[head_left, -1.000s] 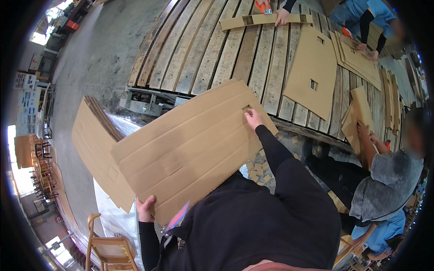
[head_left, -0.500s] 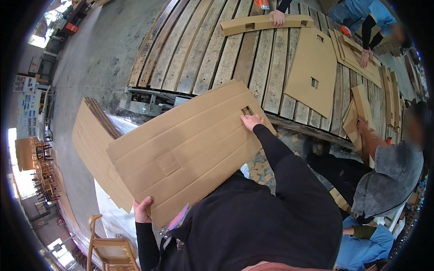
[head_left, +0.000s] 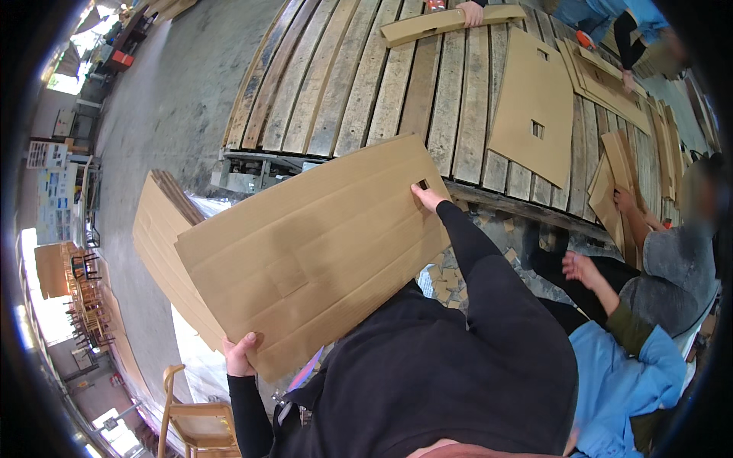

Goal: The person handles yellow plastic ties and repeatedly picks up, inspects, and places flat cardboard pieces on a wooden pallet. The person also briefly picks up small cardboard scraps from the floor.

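The cardboard sheet (head_left: pixel 328 221) is tan, lined with parallel creases. Beyond it, the slatted platform (head_left: pixel 469 114) is banded in weathered grey-brown; right of it, a co-worker's shirt (head_left: pixel 622 374) is light blue.

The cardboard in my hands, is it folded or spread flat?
Spread flat: the cardboard shows one broad face with faint creases but no fold between the left hand and right hand.

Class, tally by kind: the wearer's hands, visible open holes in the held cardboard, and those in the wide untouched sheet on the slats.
Left hand, right hand: 2
Held cardboard hole: 1
Wide sheet holes: 2
Total: 5
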Demonstrator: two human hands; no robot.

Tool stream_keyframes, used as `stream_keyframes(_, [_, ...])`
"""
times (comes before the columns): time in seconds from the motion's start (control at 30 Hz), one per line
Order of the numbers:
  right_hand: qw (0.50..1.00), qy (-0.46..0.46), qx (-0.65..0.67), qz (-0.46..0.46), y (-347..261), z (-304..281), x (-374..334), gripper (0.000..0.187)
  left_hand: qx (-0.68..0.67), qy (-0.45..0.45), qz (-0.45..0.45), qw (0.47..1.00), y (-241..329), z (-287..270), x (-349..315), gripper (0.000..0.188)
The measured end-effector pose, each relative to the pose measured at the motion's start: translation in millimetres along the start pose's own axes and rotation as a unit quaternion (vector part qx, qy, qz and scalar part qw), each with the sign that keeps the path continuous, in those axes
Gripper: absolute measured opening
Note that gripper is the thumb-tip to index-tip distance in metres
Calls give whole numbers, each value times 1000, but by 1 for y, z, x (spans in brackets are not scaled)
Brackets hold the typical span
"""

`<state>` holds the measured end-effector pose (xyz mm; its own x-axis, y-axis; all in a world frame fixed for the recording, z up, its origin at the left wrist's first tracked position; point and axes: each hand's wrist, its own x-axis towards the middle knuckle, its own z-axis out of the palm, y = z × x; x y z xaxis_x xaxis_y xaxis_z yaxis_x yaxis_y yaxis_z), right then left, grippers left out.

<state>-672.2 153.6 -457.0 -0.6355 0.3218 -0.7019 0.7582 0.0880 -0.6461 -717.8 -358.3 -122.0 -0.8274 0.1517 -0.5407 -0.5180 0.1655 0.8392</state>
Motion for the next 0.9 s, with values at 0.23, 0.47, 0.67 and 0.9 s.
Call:
stream_keyframes(0.23, [852,504,-85,-116,22,-58,-73,37,-71,59,-27,995,-33,-33,15,62])
stream_keyframes(0.47, [803,196,563,-4,22,-101,-124,54,-137,-57,-112,983,-50,-47,26,64])
stream_keyframes(0.67, [816,358,430,-146,8,-142,-89,66,-197,-66,-150,967,-56,-41,27,63])
stream_keyframes(0.9, [855,342,379,90,8,-87,-54,91,-93,-32,-94,991,-51,-13,51,60])
